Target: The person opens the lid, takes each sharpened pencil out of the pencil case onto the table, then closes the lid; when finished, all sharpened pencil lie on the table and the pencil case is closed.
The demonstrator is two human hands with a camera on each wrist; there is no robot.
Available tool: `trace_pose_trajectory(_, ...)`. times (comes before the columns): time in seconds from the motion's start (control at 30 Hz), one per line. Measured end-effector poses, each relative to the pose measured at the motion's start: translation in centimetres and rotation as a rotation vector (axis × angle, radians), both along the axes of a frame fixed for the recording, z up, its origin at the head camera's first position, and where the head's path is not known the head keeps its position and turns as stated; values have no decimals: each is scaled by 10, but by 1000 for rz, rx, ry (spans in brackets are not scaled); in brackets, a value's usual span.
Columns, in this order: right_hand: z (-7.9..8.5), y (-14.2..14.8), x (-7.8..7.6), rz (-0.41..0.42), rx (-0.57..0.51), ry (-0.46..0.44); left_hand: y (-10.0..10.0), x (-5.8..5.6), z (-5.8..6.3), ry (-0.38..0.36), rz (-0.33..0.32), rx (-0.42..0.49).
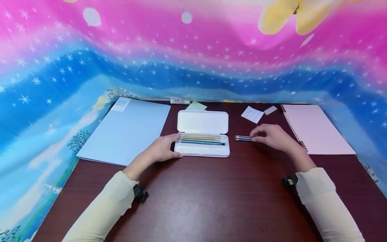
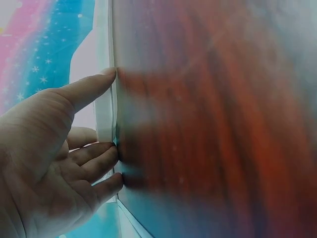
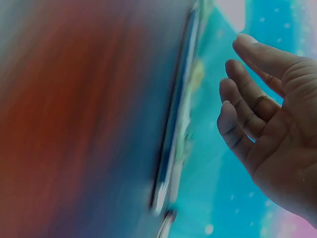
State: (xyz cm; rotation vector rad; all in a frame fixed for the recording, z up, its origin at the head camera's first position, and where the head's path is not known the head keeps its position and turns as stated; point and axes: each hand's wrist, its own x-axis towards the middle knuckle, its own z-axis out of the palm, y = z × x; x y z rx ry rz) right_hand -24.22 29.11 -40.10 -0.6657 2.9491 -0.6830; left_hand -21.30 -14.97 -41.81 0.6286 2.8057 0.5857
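An open white pencil case [image 1: 202, 155] lies mid-table with its lid raised at the back and several pencils [image 1: 201, 139] lined up inside. My left hand [image 1: 160, 149] holds its left end, thumb at the near corner and index finger at the far side. The left wrist view shows the thumb [image 2: 96, 87] and fingertips against the case's edge. My right hand [image 1: 273, 136] hovers over a few loose pencils [image 1: 243, 138] whose points face the case; their other ends are hidden under it. In the right wrist view the fingers [image 3: 237, 126] curve loosely, apart from the thumb, with nothing between them.
On the left lies a light blue folder [image 1: 142, 124], and a pink spiral notebook [image 1: 317, 129] is at the right. Behind the case sit a white tube [image 1: 179, 101] and a green paper [image 1: 196, 106]. A white patterned sheet [image 1: 252, 114] and an eraser [image 1: 270, 110] lie at back right.
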Motion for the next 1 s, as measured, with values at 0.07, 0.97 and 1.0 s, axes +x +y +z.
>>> trace_pose_trajectory(0.07, 4, -14, -4, 8, -17, -17, 0, 0, 0, 8, -1, 3)
trace_pose_trajectory(0.97, 7, -147, -8, 241, 202, -245, 0, 0, -2, -12, 23, -6)
trace_pose_trajectory(1.0, 7, -147, -8, 242, 205, -248, 0, 0, -2, -13, 23, -9)
